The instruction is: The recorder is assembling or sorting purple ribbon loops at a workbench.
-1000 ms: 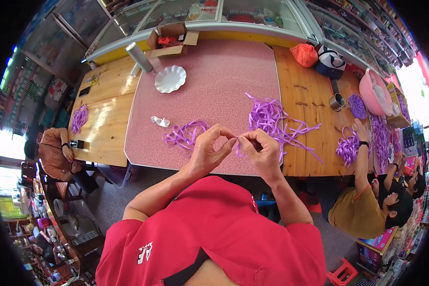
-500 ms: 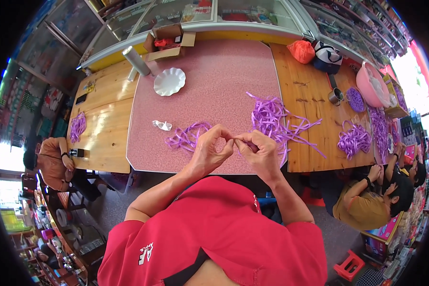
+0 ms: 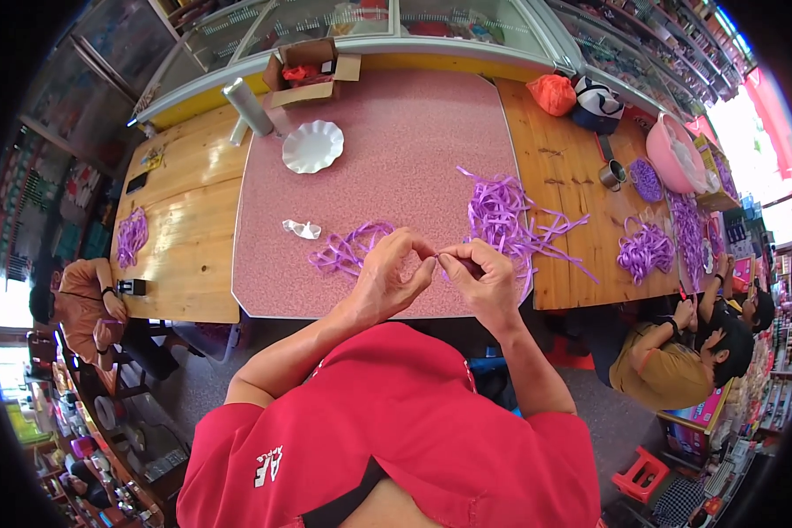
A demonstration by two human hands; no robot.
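Above the near part of the pink table mat [image 3: 396, 132], my left hand [image 3: 391, 275] and my right hand [image 3: 487, 282] meet fingertip to fingertip. Thumb and forefinger of each are pinched together. Whatever lies between them is too small to make out. A small loose pile of purple ribbons [image 3: 350, 247] lies just beyond my left hand, partly hidden by it. Beyond my right hand spreads a larger tangle of purple ribbons [image 3: 499, 209], its ends trailing right onto the wood. A crumpled white piece [image 3: 302, 230] rests left of the small pile.
A white scalloped plate [image 3: 313, 147], a pale roll [image 3: 248, 107] and an open cardboard box [image 3: 312, 77] stand at the back left. More ribbon [image 3: 646, 251], a metal cup [image 3: 612, 175] and a pink basin [image 3: 675, 153] are on the right. People sit at both sides.
My fingertips have drawn slightly apart, still pinched. The view has shifted a little. At the left, the seated person's second hand has come into sight.
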